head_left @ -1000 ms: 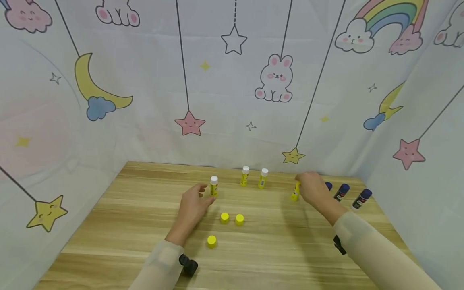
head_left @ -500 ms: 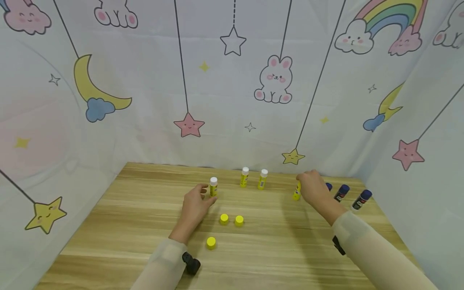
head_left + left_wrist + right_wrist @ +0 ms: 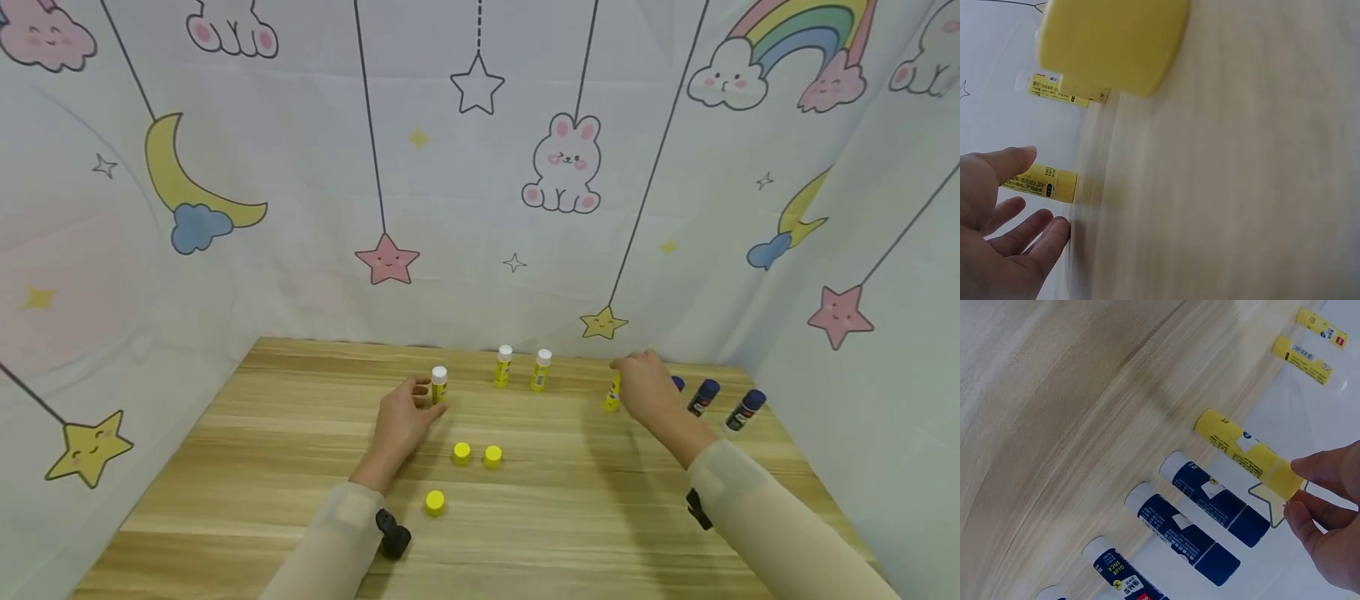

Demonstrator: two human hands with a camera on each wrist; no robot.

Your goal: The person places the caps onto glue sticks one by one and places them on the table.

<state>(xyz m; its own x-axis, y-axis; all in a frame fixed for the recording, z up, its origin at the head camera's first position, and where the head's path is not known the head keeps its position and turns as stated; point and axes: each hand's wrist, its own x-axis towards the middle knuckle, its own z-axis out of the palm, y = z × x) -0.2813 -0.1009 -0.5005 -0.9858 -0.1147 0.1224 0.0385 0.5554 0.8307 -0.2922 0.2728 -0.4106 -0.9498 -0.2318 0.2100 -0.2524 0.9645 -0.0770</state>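
Observation:
My left hand (image 3: 401, 423) is around an uncapped yellow glue stick (image 3: 439, 387) with a white top, which stands on the table. Its thumb and fingers are spread to either side of the stick; in the left wrist view the stick (image 3: 1041, 182) shows between them. On the other side, my right hand (image 3: 651, 390) pinches the yellow cap of a capped yellow glue stick (image 3: 1238, 447) between thumb and fingertips. That stick is upright, its base right at the tabletop.
Two more uncapped yellow glue sticks (image 3: 503, 368) stand between the hands at the back. Three loose yellow caps (image 3: 462, 453) lie nearer the front. Several dark-blue glue sticks (image 3: 1183, 531) stand in a row at the right. A patterned cloth (image 3: 480, 183) hangs behind the wooden table (image 3: 570, 533).
My left hand has come slightly closer around its glue stick. The right hand keeps its pinch on the capped yellow one, and the other things stay where they were.

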